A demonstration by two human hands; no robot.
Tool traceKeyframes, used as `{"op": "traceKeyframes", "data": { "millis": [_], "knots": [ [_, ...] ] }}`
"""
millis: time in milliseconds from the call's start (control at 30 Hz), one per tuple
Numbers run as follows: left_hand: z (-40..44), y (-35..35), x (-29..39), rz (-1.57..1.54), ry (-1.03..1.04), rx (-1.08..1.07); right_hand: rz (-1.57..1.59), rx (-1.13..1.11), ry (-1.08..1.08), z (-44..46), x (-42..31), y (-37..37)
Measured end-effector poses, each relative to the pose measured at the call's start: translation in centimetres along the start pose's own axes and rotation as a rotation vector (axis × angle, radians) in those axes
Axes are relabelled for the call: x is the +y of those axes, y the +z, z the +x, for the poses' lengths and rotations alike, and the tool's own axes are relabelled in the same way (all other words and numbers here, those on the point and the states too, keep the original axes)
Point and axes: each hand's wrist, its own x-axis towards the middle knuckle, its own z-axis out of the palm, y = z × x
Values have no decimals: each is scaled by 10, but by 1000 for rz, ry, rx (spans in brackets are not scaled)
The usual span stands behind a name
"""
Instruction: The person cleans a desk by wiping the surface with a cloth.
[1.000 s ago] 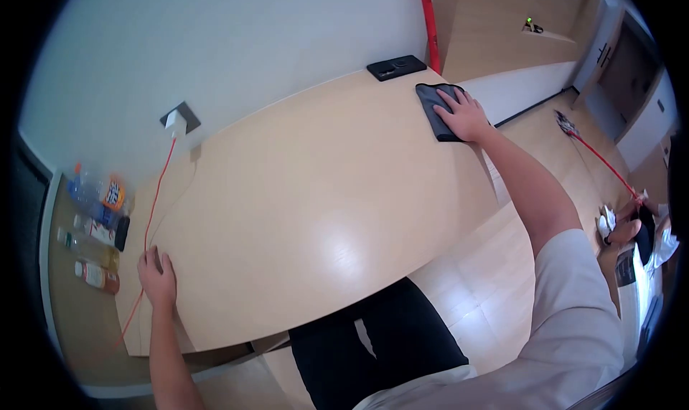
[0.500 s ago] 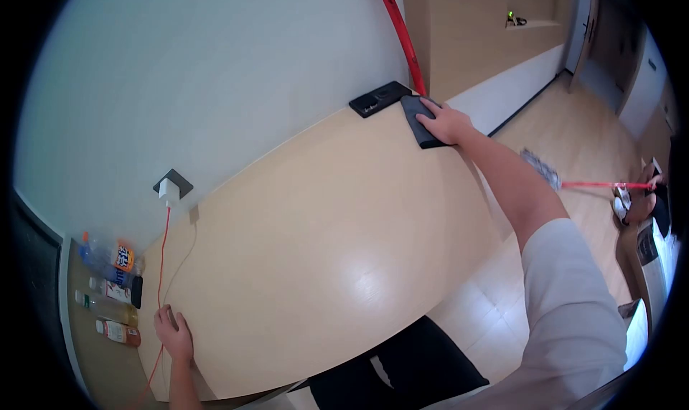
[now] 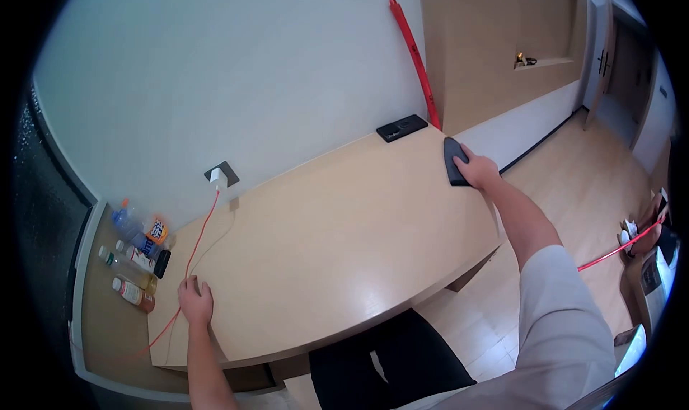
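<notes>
A pale wooden table (image 3: 323,223) stretches in front of me against the wall. At its far right edge my right hand (image 3: 477,167) is closed on a dark grey cloth (image 3: 454,162), which lies partly under the fingers. My left hand (image 3: 196,301) rests on the left part of the tabletop with thumb and fingers apart, holding nothing. Beside it runs a red cable (image 3: 204,231), which leads up to a white charger (image 3: 218,178) in the wall socket. A black phone (image 3: 402,128) lies near the back right corner, left of the cloth.
Several bottles (image 3: 135,294) and a black object (image 3: 162,264) are at the table's left end. A long red tube (image 3: 414,58) leans on the wall behind the phone. At the right, a person (image 3: 664,227) is by a red pole (image 3: 617,251).
My right hand and the cloth have moved to the table's right edge, away from the phone, and the cloth looks narrower. The red pole has swung toward me. The view has shifted.
</notes>
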Motion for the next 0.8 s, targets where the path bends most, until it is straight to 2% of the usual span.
{"op": "traceKeyframes", "data": {
  "millis": [367, 467, 667, 800],
  "knots": [
    [-8, 4, -4, -50, -57, -56, 2, 21, 6, -123, 82, -15],
    [-16, 1, -1, -58, -52, -53, 7, 69, -5, -138, 94, -9],
    [-37, 3, 3, 0, -25, 17, -66, 1, 34, -143, 95, -4],
    [-38, -9, 7, 16, -52, -27, -92, -78, 40, -140, 86, -10]
  ]
}}
